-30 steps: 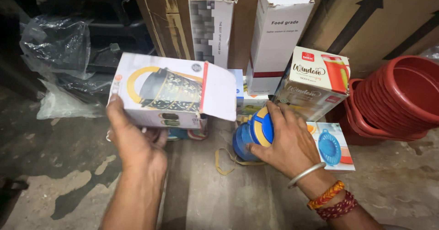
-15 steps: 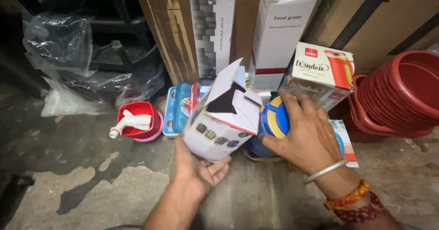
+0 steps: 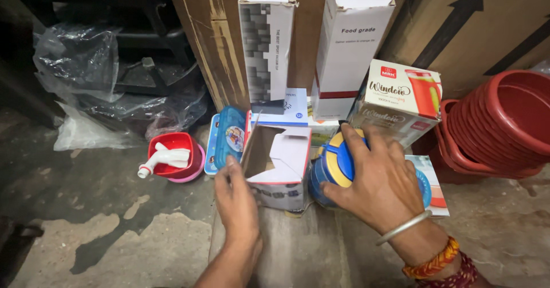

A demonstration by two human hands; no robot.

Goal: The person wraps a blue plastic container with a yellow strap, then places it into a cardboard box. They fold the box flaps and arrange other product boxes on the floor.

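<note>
My left hand [image 3: 236, 199] grips the near side of a small white cardboard box [image 3: 279, 165] with red-edged flaps. The box stands on the floor with its top open and its inside looks empty. Right beside it, my right hand [image 3: 378, 182] lies spread over a blue and yellow round container [image 3: 334, 163], fingers wrapped over its lid. The container touches the box's right side. A metal bangle and red-orange thread bands circle my right wrist.
A red cup with a white tap [image 3: 169, 157] and a blue lunch box [image 3: 228, 138] sit to the left. Tall cartons [image 3: 268, 42] and a jug box [image 3: 401, 102] stand behind. Stacked red tubs [image 3: 504, 127] are right. Crumpled plastic [image 3: 86, 82] lies far left.
My left hand has turned the white box from lying sideways in the air to standing upright on the floor with its flaps open. My right hand stayed on the blue container.
</note>
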